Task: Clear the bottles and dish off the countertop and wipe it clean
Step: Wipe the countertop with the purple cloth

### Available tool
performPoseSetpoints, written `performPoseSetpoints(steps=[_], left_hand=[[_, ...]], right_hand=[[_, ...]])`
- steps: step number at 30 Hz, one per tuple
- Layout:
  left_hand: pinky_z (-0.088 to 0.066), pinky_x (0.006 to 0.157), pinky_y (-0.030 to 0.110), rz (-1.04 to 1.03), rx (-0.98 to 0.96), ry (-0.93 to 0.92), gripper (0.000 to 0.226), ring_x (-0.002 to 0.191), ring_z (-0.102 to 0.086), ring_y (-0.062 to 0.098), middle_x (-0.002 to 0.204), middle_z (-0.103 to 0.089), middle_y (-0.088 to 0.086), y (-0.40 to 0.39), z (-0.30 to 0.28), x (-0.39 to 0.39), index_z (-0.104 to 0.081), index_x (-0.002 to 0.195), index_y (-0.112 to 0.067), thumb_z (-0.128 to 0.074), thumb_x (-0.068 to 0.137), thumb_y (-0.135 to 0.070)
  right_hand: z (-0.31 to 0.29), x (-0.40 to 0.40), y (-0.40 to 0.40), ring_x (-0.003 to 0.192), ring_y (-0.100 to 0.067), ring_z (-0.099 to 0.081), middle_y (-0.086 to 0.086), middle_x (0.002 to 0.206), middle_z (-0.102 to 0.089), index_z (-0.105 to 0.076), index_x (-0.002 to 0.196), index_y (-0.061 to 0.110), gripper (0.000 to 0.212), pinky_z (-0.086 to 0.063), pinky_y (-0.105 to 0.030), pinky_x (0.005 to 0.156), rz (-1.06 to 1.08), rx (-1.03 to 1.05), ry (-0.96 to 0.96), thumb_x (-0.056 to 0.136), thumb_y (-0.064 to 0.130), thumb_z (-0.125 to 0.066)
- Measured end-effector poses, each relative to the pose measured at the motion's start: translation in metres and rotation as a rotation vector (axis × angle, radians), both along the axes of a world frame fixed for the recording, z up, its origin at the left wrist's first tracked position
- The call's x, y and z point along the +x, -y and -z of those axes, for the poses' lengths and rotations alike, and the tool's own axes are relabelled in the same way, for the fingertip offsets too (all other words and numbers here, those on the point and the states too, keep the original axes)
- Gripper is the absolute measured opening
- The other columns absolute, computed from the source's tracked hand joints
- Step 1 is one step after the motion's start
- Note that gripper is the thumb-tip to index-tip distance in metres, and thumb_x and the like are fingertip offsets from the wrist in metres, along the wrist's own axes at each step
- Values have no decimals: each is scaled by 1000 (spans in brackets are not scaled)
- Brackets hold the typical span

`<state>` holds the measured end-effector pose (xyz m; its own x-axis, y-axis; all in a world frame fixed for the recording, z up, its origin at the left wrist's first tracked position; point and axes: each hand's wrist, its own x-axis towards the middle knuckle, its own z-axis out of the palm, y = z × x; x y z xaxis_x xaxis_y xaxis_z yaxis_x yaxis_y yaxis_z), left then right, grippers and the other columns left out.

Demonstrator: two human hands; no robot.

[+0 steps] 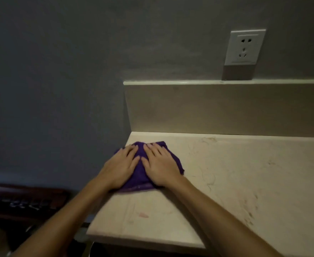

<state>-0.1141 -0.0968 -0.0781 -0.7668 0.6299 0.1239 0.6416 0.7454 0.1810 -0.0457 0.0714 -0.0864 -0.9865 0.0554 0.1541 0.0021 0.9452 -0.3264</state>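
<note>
A purple cloth (140,175) lies bunched at the far left corner of the pale marble countertop (236,179). My left hand (120,166) and my right hand (159,164) press flat on top of it side by side, fingers spread and pointing toward the wall. Part of the cloth hangs over the counter's left edge. Faint hair-like streaks and a pinkish smear (143,215) mark the counter surface. No bottles or dish are in view.
A beige backsplash (226,108) with a ledge rises behind the counter, and a white wall socket (245,47) sits above it. A grey wall stands to the left. A dark wooden item (22,201) lies low on the left, below counter level.
</note>
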Motion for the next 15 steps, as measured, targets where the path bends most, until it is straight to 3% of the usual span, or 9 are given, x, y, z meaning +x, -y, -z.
performPoseSetpoints(steps=[2, 4, 7, 11, 15], left_hand=[[-29, 123, 39, -3, 3, 20, 87, 142, -47, 28, 160, -39, 9, -23, -4, -44, -38, 158, -9, -5, 95, -60], [-37, 116, 40, -24, 22, 29, 66, 137, -51, 29, 155, -42, 8, -36, -3, -71, -41, 156, -11, -23, 108, -50], [-41, 112, 41, -31, 26, 10, 52, 133, -53, 29, 148, -45, 8, -42, 2, -89, -43, 155, -13, -31, 112, -38], [-35, 118, 40, -66, 30, 35, 56, 137, -50, 31, 155, -43, 13, -42, -6, -67, -39, 158, -10, -29, 112, -39], [-26, 125, 33, -21, 19, 25, 78, 149, -37, 19, 167, -32, 3, -25, -9, 16, -30, 163, -16, -11, 100, -58]], right_hand=[[2, -42, -14, 155, -22, -24, -4, 167, -33, -32, 160, 15, 59, -14, -41, 128, 40, 5, 2, 108, 43, -26], [1, -66, -23, 155, -23, -25, -5, 166, -34, -33, 160, 15, 59, -15, -42, 128, 75, -3, -9, 108, 42, -26], [1, -78, -26, 154, -23, -27, -5, 165, -35, -34, 159, 16, 58, -16, -41, 127, 83, 16, -10, 108, 42, -25], [-3, -60, -22, 156, -22, -21, -5, 169, -29, -29, 161, 15, 59, -12, -41, 129, 103, -11, 2, 109, 42, -24], [-5, 26, -14, 158, -17, -17, -1, 170, -24, -25, 163, 19, 60, -11, -41, 130, 55, -36, -21, 109, 44, -22]])
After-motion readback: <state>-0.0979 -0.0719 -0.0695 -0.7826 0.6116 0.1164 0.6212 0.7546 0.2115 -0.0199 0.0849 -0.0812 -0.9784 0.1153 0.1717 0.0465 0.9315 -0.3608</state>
